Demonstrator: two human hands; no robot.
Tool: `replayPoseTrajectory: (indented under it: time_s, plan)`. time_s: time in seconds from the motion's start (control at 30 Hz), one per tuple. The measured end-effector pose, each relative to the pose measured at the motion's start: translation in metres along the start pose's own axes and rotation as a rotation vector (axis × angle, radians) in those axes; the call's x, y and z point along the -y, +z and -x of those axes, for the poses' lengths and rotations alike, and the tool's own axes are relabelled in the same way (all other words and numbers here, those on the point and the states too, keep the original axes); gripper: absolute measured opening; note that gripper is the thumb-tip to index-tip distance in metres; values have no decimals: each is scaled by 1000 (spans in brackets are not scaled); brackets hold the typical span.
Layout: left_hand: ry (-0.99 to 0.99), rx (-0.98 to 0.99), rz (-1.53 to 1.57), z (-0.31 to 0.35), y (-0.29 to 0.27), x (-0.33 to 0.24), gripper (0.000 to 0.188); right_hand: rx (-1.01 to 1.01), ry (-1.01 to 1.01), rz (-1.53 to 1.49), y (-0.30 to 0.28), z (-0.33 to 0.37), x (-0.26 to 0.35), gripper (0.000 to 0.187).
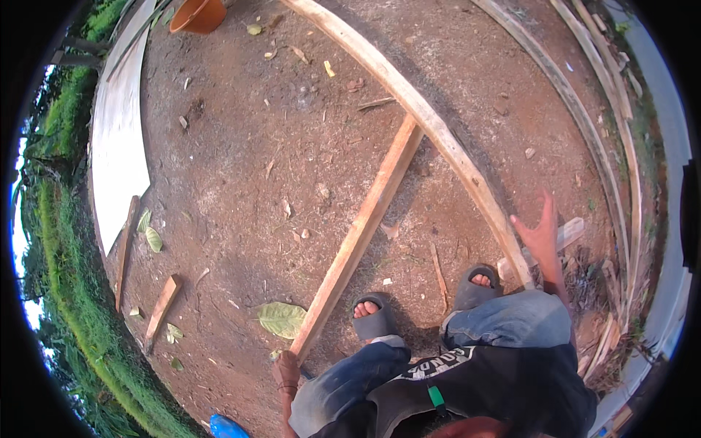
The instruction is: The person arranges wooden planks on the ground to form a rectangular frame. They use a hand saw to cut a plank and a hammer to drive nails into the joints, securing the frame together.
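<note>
My left hand is low in the view, its fingers curled, right by the near end of a squared wooden beam. A small pale bit shows at its fingertips; what it grips is not clear. That beam slants away, and its far end meets the side of a longer timber, which looks bowed in this view. My right hand is open, thumb and fingers spread, just right of the longer timber's near part. A short board lies beneath it on the ground.
My sandalled feet stand between the two timbers. More long timbers run along the right. On the left lie a pale sheet and short wood pieces. An orange bucket stands at the far left; leaves dot the dirt.
</note>
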State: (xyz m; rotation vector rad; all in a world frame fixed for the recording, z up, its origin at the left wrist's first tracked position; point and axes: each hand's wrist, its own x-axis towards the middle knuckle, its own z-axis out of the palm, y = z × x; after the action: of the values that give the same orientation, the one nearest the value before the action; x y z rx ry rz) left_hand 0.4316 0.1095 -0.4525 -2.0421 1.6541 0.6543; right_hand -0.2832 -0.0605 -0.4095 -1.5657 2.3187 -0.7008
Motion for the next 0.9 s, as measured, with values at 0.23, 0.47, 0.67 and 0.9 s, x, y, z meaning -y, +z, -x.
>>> replayPoseTrajectory:
  time_s: [0.23, 0.47, 0.67, 0.9]
  plan:
    - [239, -347, 72, -34, -13, -36, 27, 131, 147, 139, 20, 84, -27, 76]
    - [241, -322, 241, -102, -52, -119, 33, 47, 65, 14, 21, 93, -37, 47]
    - [426, -452, 270, -158, -68, -151, 46, 61, 19, -9, 31, 96, -34, 46]
    - [546, -388, 381, -213, -93, -210, 48, 54, 1, -13, 33, 103, -25, 43]
